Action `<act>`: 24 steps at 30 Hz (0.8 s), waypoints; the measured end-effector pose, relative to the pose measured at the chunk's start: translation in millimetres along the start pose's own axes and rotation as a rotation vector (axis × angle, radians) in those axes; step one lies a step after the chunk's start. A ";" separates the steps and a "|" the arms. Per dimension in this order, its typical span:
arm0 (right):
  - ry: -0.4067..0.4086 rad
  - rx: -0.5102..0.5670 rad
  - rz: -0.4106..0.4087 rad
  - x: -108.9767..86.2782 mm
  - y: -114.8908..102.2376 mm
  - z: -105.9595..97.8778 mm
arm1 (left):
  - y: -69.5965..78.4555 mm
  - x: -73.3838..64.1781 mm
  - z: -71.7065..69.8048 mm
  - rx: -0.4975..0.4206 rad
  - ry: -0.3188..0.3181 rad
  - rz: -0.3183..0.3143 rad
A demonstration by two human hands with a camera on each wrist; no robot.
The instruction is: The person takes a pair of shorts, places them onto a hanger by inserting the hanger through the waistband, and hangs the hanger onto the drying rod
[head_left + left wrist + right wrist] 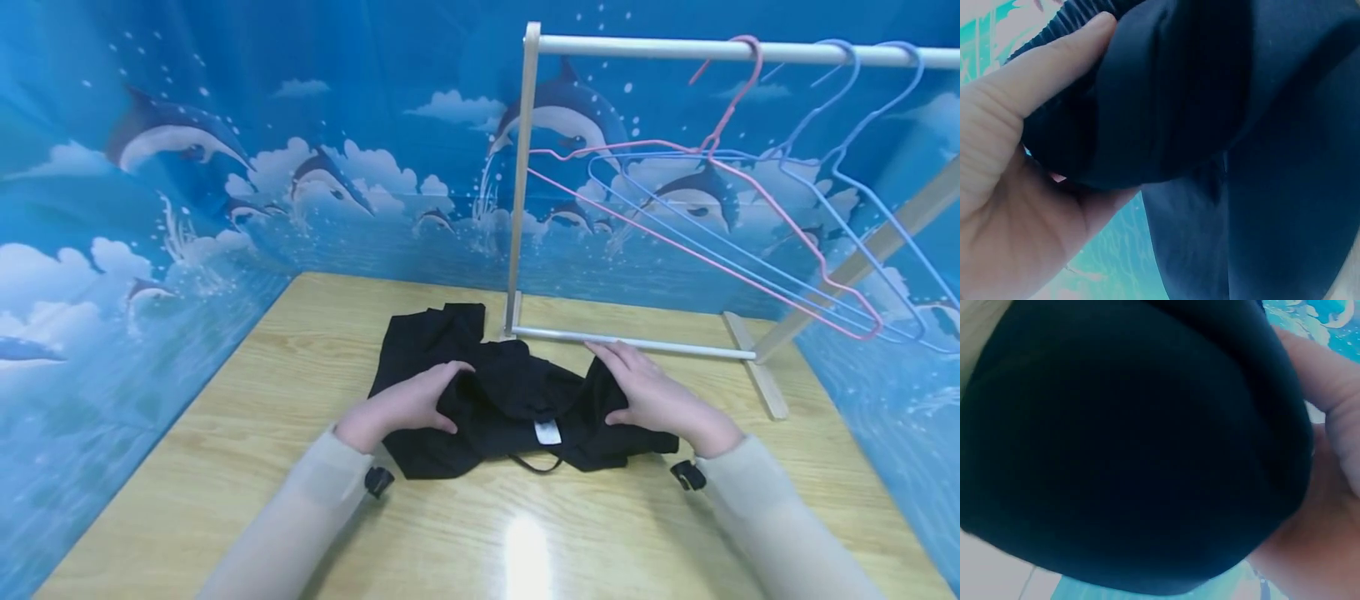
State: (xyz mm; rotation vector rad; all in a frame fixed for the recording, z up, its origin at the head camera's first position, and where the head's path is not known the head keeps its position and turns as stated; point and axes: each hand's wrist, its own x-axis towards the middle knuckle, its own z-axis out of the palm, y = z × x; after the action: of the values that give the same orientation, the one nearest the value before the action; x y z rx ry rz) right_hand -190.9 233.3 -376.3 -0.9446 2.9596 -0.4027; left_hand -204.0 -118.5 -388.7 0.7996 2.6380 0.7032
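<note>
Black pants (pixel 517 387) with a gathered elastic waistband (pixel 1066 28) lie bunched on the table, one part stretching toward the back left. A white label (pixel 547 432) shows inside the waist opening, and a thin black cord loop (pixel 538 468) hangs out at the front. My left hand (pixel 420 404) grips the left side of the waist, thumb over the fabric and fingers underneath. My right hand (pixel 652 396) holds the right side, where the cloth rises in a fold and hides some fingers. In the right wrist view, dark cloth (pixel 1135 456) fills most of the picture beside the hand.
A wood-grain table (pixel 240 417) carries a white clothes rack (pixel 517 183) at the back right. From its rail hang a pink hanger (pixel 765 196) and two blue hangers (pixel 821 196). The rack's lower bar (pixel 592 337) runs just behind the pants. A dolphin-print backdrop (pixel 360 92) encloses the table.
</note>
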 end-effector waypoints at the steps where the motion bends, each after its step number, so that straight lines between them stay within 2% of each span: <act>1: -0.006 -0.001 0.005 -0.4 1.1 1.3 | 0.3 -0.1 0.6 0.009 -0.001 0.003; 8: -0.056 0.052 0.075 -2.2 12.0 12.4 | 2.4 2.2 5.0 0.045 -0.007 0.011; 16: -0.063 0.148 0.046 -3.8 22.3 13.8 | 3.2 3.1 6.0 0.041 -0.005 0.011; 24: -0.036 0.175 0.014 -9.9 30.8 8.6 | 7.1 5.3 10.4 0.053 0.001 0.065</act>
State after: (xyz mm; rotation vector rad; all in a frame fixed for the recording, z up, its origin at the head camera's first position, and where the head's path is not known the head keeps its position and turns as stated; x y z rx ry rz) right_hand -199.6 261.0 -392.9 -0.9007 2.8403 -0.6255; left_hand -200.9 -106.4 -394.4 0.9040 2.6521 0.6532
